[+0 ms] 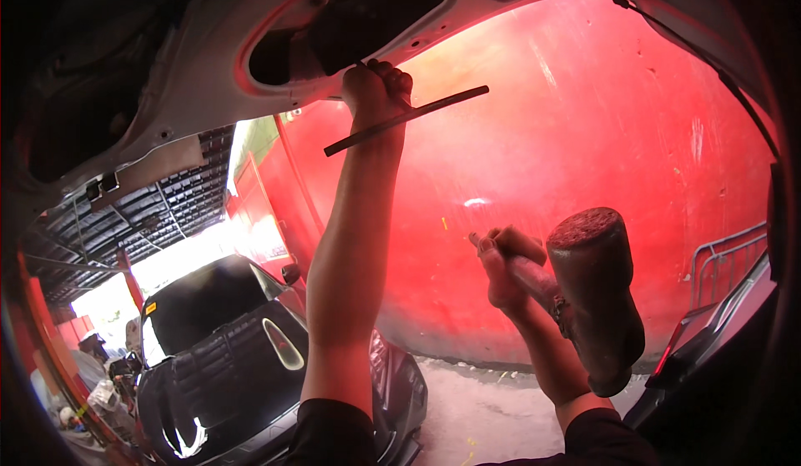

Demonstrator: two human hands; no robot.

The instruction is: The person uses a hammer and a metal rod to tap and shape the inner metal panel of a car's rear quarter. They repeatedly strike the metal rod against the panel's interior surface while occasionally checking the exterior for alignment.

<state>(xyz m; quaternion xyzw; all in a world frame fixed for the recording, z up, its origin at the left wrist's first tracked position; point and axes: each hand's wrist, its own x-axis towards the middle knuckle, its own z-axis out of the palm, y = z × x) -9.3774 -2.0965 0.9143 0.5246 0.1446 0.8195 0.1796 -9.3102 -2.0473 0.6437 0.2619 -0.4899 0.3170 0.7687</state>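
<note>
Overhead is the underside of a raised car lid (pixel 200 74), a pale metal panel with large cut-outs. My left hand (pixel 377 90) reaches up to its lower edge, fingers curled closed beside a dark opening. A thin dark metal rod (pixel 450 100) slants across the front of my left wrist, apparently held by that hand; how it sits in the fist is hidden. Lower and to the right, my right hand (pixel 505 257) is wrapped round the handle of a mallet (pixel 594 291). The mallet's thick, worn, dark reddish head is nearest to me, clear of the lid.
A glossy red wall (pixel 534 166) stands ahead. A black car (pixel 217 349) is parked at lower left, with clutter (pixel 104 382) beyond it. A lid strut (pixel 709 65) runs down the right side, above a red tail light (pixel 667 353) and a metal railing (pixel 726 257).
</note>
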